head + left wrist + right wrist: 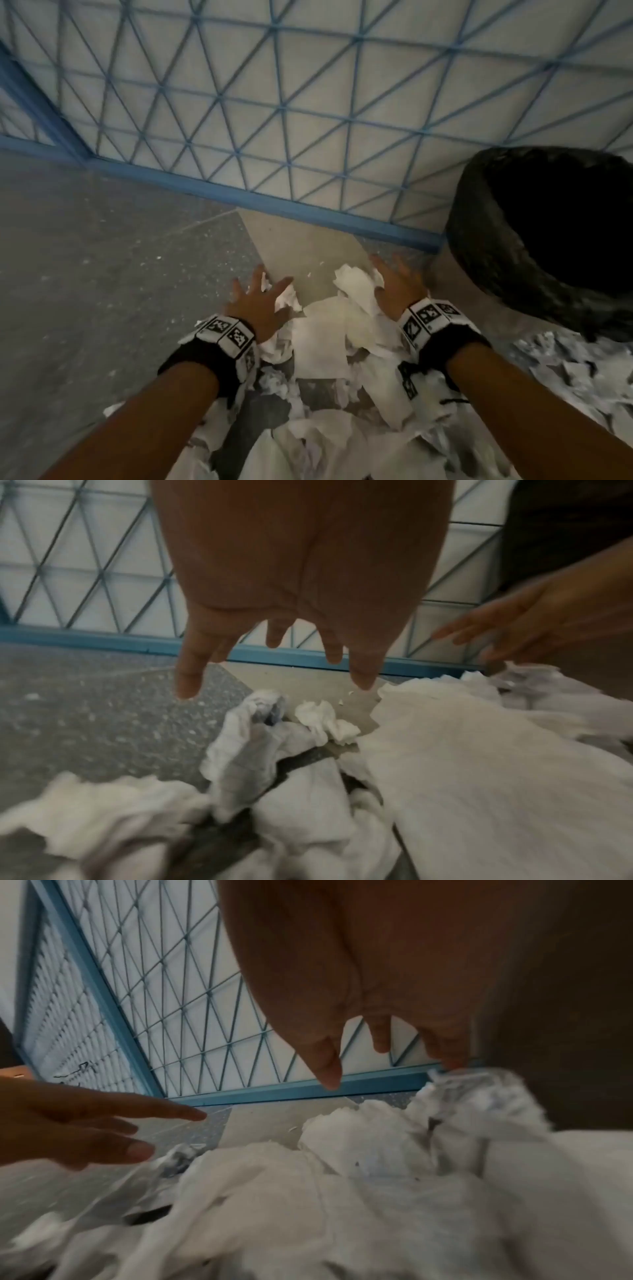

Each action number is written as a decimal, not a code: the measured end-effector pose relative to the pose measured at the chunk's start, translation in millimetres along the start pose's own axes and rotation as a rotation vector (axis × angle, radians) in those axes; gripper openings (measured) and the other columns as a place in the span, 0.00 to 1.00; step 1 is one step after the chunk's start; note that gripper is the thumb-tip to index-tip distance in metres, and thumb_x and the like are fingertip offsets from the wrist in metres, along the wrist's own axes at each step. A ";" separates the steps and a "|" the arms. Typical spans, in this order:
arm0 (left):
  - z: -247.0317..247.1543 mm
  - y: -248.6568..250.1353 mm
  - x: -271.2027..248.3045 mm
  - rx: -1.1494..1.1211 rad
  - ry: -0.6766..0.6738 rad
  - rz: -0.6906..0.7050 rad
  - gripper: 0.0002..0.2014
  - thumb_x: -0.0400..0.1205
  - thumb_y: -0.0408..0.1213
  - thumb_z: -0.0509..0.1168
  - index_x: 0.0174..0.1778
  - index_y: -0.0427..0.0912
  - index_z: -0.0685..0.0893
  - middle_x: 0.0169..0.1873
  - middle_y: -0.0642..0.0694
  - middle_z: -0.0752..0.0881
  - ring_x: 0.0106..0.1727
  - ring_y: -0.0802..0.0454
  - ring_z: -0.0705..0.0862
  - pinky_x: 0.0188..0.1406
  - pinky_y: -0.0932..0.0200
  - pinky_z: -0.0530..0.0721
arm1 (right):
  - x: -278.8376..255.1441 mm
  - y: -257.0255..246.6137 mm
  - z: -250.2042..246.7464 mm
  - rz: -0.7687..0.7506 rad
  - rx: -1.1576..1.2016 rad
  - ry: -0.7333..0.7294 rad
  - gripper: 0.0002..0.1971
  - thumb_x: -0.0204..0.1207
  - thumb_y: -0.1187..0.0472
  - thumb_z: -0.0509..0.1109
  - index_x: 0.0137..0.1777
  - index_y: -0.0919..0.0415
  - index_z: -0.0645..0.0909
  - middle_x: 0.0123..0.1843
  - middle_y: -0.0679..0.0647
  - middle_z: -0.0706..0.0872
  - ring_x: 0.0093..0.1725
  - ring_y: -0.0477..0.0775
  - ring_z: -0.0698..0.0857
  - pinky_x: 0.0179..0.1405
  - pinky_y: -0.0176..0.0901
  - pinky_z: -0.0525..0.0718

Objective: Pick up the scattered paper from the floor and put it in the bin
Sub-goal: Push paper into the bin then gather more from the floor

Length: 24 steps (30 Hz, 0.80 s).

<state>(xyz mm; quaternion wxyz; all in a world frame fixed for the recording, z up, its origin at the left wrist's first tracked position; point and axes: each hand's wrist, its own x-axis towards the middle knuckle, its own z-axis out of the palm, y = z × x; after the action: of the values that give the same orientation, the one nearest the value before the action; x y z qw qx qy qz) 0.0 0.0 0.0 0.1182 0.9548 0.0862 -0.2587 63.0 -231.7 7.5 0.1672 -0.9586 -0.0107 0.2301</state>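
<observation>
Both my hands are out in front of me, low over the heap of scattered paper on the floor. My left hand is at the heap's left edge with its grip spread wide, fingers straight and fanned and holding nothing; from the left wrist view they hang just above a crumpled wad. My right hand is at the heap's right side, its grip likewise spread, fingers extended and apart, with the outer fingertip close to or touching a crumpled piece near the bin; I cannot tell which. The paper is a loose pile of white, crumpled and torn sheets. The pile's long axis runs from near my body forward toward the blue mesh fence, and its far tip points at the fence's bottom rail. One flatter sheet lies near the middle between my wrists, its longer side along that same line. More torn scraps spread off to the right beneath the bin, which stands to my right, lined with a black bag, its dark mouth tilted toward me. Each wrist carries a black band with black-and-white printed markers.
</observation>
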 end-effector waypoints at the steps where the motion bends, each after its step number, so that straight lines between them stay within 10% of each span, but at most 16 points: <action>1: 8.8 0.7 9.2 -0.041 0.002 -0.008 0.31 0.80 0.63 0.52 0.77 0.70 0.47 0.83 0.44 0.39 0.82 0.29 0.44 0.81 0.31 0.51 | 10.1 0.9 7.6 0.011 -0.032 -0.002 0.32 0.79 0.54 0.58 0.78 0.34 0.47 0.86 0.51 0.43 0.83 0.67 0.50 0.82 0.64 0.55; 5: 40.6 20.7 19.8 -0.131 -0.065 0.053 0.39 0.69 0.73 0.55 0.76 0.73 0.49 0.83 0.42 0.45 0.83 0.32 0.50 0.80 0.34 0.56 | 19.7 2.4 37.9 0.015 -0.078 -0.137 0.29 0.77 0.49 0.59 0.75 0.32 0.53 0.83 0.57 0.51 0.80 0.70 0.55 0.79 0.67 0.58; 13: 54.4 43.2 -8.3 0.030 -0.063 0.220 0.18 0.77 0.41 0.64 0.64 0.47 0.77 0.70 0.43 0.70 0.68 0.38 0.74 0.69 0.51 0.74 | -27.2 -7.6 42.9 -0.081 -0.019 -0.089 0.15 0.77 0.60 0.65 0.63 0.56 0.78 0.71 0.61 0.68 0.68 0.65 0.72 0.67 0.50 0.74; 19: 5.4 32.5 -9.7 -0.185 0.078 0.153 0.08 0.79 0.37 0.65 0.51 0.41 0.75 0.60 0.34 0.80 0.62 0.40 0.79 0.59 0.53 0.76 | -43.4 -7.9 14.6 -0.149 0.095 0.092 0.11 0.75 0.63 0.68 0.57 0.61 0.79 0.64 0.63 0.72 0.63 0.64 0.77 0.61 0.47 0.75; 24: -38.1 25.6 -28.0 -0.314 0.197 0.106 0.17 0.77 0.33 0.69 0.60 0.34 0.77 0.60 0.32 0.81 0.60 0.37 0.81 0.58 0.52 0.78 | -75.3 -32.2 -24.8 -0.277 0.268 0.225 0.09 0.73 0.71 0.65 0.51 0.64 0.82 0.60 0.64 0.76 0.61 0.62 0.78 0.57 0.42 0.73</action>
<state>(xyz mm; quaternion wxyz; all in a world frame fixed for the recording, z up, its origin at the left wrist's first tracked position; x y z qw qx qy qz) 0.0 -17.1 51.0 0.2703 0.9485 0.0865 -0.1407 8.5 -216.4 71.7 0.3232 -0.9369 -0.0928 0.0959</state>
